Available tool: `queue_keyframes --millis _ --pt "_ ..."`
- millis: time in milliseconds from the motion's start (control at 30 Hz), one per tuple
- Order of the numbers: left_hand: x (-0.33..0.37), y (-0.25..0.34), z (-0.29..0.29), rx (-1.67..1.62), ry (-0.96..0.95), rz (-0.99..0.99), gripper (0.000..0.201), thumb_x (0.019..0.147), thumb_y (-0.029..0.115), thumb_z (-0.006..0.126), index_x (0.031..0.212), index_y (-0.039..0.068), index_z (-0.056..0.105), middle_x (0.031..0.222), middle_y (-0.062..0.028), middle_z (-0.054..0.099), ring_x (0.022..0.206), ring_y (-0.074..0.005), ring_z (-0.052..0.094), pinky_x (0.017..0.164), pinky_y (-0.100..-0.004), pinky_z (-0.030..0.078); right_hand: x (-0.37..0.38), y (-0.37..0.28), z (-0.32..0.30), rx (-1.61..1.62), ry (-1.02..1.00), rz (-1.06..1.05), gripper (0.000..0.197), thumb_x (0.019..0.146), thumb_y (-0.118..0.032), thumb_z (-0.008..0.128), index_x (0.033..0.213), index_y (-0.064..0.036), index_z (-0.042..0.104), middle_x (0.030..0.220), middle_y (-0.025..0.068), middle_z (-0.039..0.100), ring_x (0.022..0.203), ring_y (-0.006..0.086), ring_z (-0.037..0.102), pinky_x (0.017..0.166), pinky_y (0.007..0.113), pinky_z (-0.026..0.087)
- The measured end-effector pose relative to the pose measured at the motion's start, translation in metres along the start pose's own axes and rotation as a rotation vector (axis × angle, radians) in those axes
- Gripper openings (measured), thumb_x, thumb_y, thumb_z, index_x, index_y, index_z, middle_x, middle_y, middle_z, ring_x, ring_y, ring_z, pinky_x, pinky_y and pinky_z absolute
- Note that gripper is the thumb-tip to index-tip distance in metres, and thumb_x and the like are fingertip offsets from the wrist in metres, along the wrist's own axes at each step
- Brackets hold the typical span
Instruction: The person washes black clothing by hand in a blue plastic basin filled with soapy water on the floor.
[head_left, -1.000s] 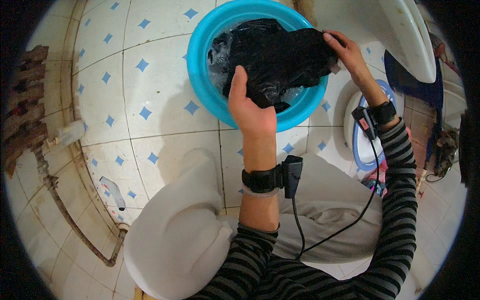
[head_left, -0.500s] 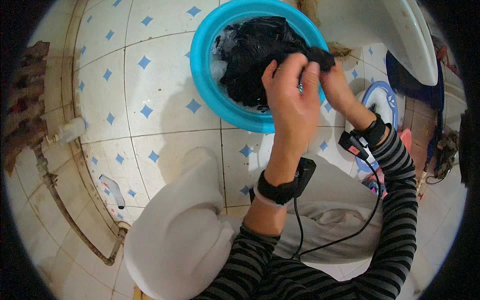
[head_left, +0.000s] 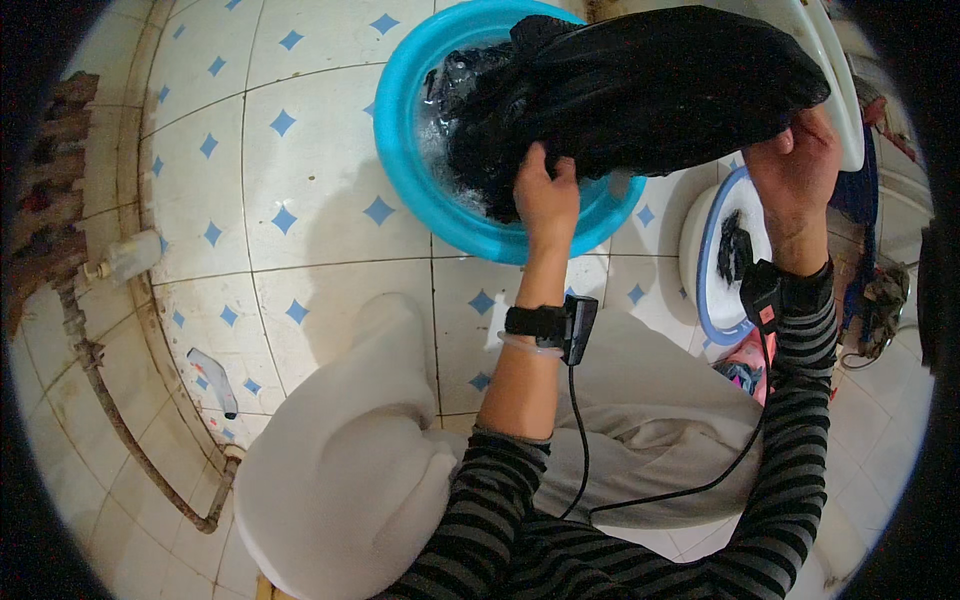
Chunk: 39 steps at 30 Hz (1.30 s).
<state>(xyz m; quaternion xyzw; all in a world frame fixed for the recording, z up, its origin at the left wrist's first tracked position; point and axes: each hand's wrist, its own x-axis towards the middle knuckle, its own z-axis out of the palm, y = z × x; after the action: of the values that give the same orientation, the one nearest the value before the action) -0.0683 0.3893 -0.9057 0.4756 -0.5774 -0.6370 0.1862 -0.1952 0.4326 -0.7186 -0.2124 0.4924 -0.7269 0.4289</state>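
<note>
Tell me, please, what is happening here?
A person is handling a black cloth over a turquoise basin of foamy water. The right hand holds one end up, beyond the basin's rim; the left hand is at the cloth's near side, its grip unclear. Some cloth lies inside the basin. A white basin with a blue rim stands to the right.

The floor (head_left: 330, 120) is laid with white tiles, scattered with small blue diamonds and divided by dark, grimy joints. Along its left edge rises a pale tiled wall (head_left: 60, 400), dingy and stained, with a rust-brown radiator (head_left: 50, 220) and a corroded pipe (head_left: 140, 448) bending down toward the floor. Light falls from above, casting a soft shadow (head_left: 340, 215) across the tiles.
</note>
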Motion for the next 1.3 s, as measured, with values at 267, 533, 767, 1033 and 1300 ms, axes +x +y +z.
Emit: queue_keyframes --millis 267,533,767,1033,1300 --pt "-0.002 0.049 -0.058 -1.472 0.042 -0.160 0.025 0.076 0.010 0.045 0.099 0.003 0.047 0.098 -0.0071 0.049 0.090 -0.0160 0.046 0.082 -0.0298 0.035 0.033 0.009 -0.065 -0.074 0.365 -0.027 0.010 0.077 -0.008 0.040 0.069 -0.0068 0.046 0.059 0.0017 0.042 0.052 0.0114 0.038 0.055 0.023 0.035" --pt "-0.008 0.065 -0.072 -1.535 0.063 -0.064 0.030 0.074 0.017 0.047 0.099 -0.001 0.049 0.104 -0.0146 0.049 0.096 -0.0289 0.046 0.088 -0.0415 0.033 0.036 0.042 -0.109 -1.413 0.092 0.312 0.020 0.069 -0.020 0.049 0.073 -0.0023 0.055 0.066 0.0114 0.055 0.057 0.0258 0.052 0.059 0.033 0.042" --pt "-0.008 0.057 -0.067 -1.382 -0.107 -0.079 0.019 0.077 0.014 0.048 0.091 0.002 0.053 0.085 -0.0065 0.054 0.080 -0.0160 0.051 0.077 -0.0275 0.040 0.027 0.077 -0.034 -1.609 -0.404 -0.385 0.041 0.062 -0.002 0.052 0.102 -0.0053 0.046 0.100 0.0164 0.048 0.095 0.0317 0.045 0.082 0.037 0.036" --pt "-0.019 0.074 -0.074 -1.366 -0.194 0.022 0.014 0.069 0.004 0.050 0.083 0.002 0.050 0.080 -0.0054 0.052 0.077 -0.0146 0.050 0.073 -0.0265 0.040 0.030 0.112 -0.029 -1.211 -0.430 0.110 0.026 0.071 -0.007 0.051 0.097 -0.0037 0.050 0.088 0.0123 0.055 0.081 0.0219 0.052 0.073 0.030 0.040" --pt "-0.004 0.061 -0.068 -0.369 0.168 0.223 0.032 0.065 -0.002 0.053 0.097 0.005 0.050 0.098 -0.0093 0.051 0.090 -0.0200 0.047 0.082 -0.0291 0.035 0.013 0.031 -0.012 -0.233 -0.138 0.297 0.022 0.073 -0.012 0.051 0.092 -0.0011 0.053 0.085 0.0046 0.056 0.084 0.0128 0.052 0.072 0.023 0.042"
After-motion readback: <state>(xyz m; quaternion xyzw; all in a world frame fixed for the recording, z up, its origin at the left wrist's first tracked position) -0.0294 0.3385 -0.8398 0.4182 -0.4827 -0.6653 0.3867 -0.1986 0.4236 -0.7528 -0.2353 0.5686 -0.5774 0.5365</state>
